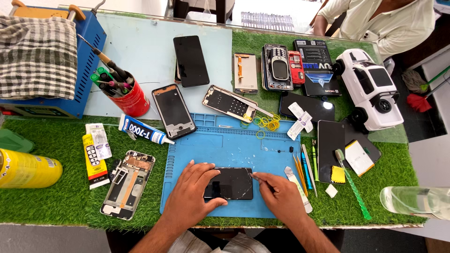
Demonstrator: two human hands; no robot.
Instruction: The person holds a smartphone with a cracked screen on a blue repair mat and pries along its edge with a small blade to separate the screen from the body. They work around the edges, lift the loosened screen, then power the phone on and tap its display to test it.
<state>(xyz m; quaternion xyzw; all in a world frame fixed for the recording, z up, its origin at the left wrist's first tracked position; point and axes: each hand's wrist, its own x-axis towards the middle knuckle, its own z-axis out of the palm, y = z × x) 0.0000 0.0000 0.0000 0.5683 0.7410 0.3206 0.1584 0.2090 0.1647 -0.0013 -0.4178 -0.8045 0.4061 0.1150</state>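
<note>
A black phone (232, 182) with a cracked glass screen lies flat on a blue work mat (225, 145) near the table's front edge. My left hand (190, 197) rests over its left end, thumb along the lower edge, holding it down. The fingertips of my right hand (276, 192) touch the phone's upper right corner. Whether they pinch a small tool is not visible. Small white glass chips lie on the mat above the phone.
An opened phone body (127, 183) lies left on green turf. A glue tube (143, 131), red tool cup (129, 96), phone frames (173, 110), yellow rubber bands (267, 122), hand tools (304, 168), a toothbrush (351, 182) and a white toy car (370, 86) surround the mat. A person sits opposite.
</note>
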